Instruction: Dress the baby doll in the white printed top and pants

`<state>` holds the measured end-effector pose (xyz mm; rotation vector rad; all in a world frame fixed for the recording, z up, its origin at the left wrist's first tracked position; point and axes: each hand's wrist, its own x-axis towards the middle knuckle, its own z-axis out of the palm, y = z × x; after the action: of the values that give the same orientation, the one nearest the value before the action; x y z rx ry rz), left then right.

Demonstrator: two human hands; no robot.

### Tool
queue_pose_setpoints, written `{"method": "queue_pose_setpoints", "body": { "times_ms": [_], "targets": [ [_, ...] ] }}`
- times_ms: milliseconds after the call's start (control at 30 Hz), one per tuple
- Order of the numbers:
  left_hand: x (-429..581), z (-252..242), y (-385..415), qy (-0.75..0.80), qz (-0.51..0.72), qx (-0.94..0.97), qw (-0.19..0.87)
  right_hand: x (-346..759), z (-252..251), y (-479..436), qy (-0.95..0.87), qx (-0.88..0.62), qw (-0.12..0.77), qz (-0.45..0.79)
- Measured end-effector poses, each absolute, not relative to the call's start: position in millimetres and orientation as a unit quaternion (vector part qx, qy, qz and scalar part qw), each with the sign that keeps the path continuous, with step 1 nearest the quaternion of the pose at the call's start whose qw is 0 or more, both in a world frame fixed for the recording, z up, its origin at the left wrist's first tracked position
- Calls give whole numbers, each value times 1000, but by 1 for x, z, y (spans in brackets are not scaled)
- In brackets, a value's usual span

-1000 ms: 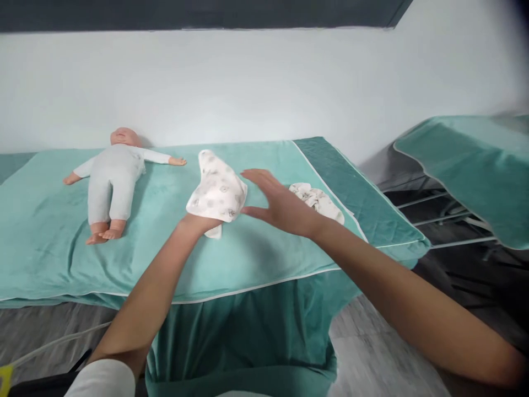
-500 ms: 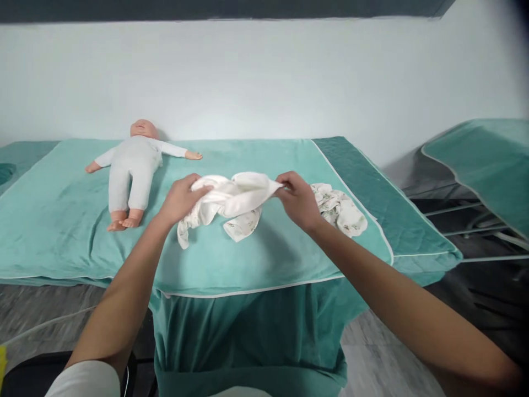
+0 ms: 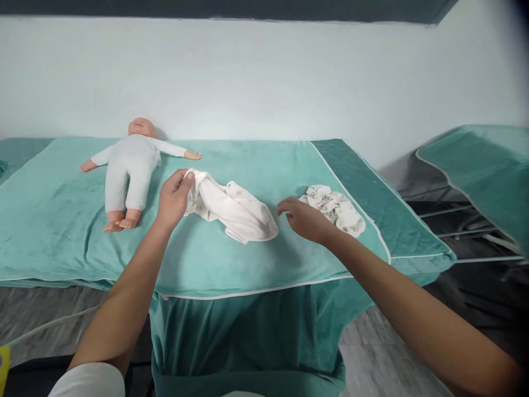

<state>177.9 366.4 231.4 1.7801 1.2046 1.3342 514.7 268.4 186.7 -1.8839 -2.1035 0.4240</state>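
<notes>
A white baby garment lies crumpled on the teal-covered bed. My left hand pinches its upper left corner between thumb and fingers. Just right of the garment's lower end, my right hand hovers low over the bed with loosely curled fingers and nothing in it. A baby doll in a pale grey suit lies on its back at the far left. A second, patterned white cloth sits bunched just beyond my right hand.
A white wall runs behind the bed. A second teal-covered bed stands at the right, with a metal frame below it. Grey floor shows in front. A white cord trails at the lower left.
One second ago my left hand held the garment up and my right hand was spread. Then both hands gripped it. Now it lies on the bed and my right hand has let go.
</notes>
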Motion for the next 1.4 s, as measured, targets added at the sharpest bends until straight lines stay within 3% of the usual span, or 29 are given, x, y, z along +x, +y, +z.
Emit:
{"method": "queue_pose_setpoints", "body": {
  "times_ms": [100,200,400,600,733,867,1000,1200,1400],
  "targets": [
    [185,240,361,414,484,688,348,482,210,276,-716,-623,292,118],
    [194,257,351,365,446,708,408,443,235,292,-750,-502,392,179],
    [195,293,335,353,431,726,403,411,268,320,-762,-447,375,280],
    [192,306,334,391,415,785,243,410,300,320,-726,-487,433,219],
    [208,306,329,430,334,838,45,404,309,315,-753,-481,422,152],
    [216,307,328,426,375,820,-79,406,311,308,-771,-523,363,17],
    [214,309,332,423,415,799,-104,422,314,310,-747,-595,286,-77],
    [202,305,341,457,438,769,-93,461,307,312,-696,-679,202,-116],
    [188,295,358,468,474,737,-118,487,302,299,-694,-657,255,-146]
  ]
}}
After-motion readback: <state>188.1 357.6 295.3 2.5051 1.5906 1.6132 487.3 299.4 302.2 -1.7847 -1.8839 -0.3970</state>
